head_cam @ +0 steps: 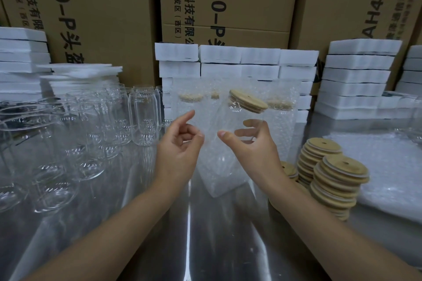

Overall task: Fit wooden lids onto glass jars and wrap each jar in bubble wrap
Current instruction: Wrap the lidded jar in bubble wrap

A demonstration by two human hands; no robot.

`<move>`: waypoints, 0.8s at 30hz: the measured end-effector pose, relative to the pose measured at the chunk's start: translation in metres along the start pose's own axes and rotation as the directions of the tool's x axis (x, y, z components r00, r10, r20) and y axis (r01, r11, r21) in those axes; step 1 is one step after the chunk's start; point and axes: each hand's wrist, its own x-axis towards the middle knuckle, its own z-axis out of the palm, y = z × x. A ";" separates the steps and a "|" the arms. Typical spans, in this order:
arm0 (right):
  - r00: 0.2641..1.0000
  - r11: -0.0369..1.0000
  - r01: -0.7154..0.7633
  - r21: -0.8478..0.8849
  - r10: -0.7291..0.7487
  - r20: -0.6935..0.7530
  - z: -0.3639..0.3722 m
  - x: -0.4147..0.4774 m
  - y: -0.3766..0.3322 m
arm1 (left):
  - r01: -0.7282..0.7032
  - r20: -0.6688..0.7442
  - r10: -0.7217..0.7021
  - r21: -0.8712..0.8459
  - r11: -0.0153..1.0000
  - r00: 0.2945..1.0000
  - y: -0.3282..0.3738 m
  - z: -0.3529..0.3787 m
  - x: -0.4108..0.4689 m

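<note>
While the right hand [253, 146] grips an empty glass jar [228, 118], tilted and capped by 1 wooden lid [249, 100], above the steel table [205, 235], the left hand [180, 146] seems to pinch the bubble wrap [219, 166] beside it.

Bare steel table [205, 246] ran open from 6 o'clock to centre. 9 to 11 o'clock: empty glass jars [143, 118] packed close, no gap for a hand. 3 o'clock: lid stacks [338, 180], bubble wrap sheets [388, 166] beyond. 12 o'clock: wrapped jars [282, 118] against foam blocks [239, 57], walled off.
</note>
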 end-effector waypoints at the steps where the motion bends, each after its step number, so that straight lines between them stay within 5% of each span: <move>1: 1.000 1.000 0.017 0.007 -0.017 -0.008 0.000 -0.001 -0.001 | -0.013 0.030 0.012 0.046 0.999 0.999 0.000 0.000 -0.003; 4: 0.998 0.997 0.053 0.060 -0.051 -0.041 -0.001 -0.002 -0.001 | -0.011 0.176 -0.026 0.206 0.978 0.984 -0.005 -0.004 -0.007; 8: 0.999 0.987 0.040 0.154 -0.037 -0.020 0.000 -0.003 -0.005 | 0.141 0.316 -0.247 0.322 0.936 0.916 -0.017 0.001 -0.014; 14: 0.996 0.981 0.039 0.188 -0.053 0.073 0.003 -0.006 -0.007 | 0.138 0.247 -0.225 0.326 0.935 0.942 -0.026 0.006 -0.016; 24: 0.894 0.997 0.066 0.044 -0.079 0.442 -0.005 0.000 0.002 | 0.049 0.016 -0.050 0.041 0.998 0.999 -0.012 0.005 -0.010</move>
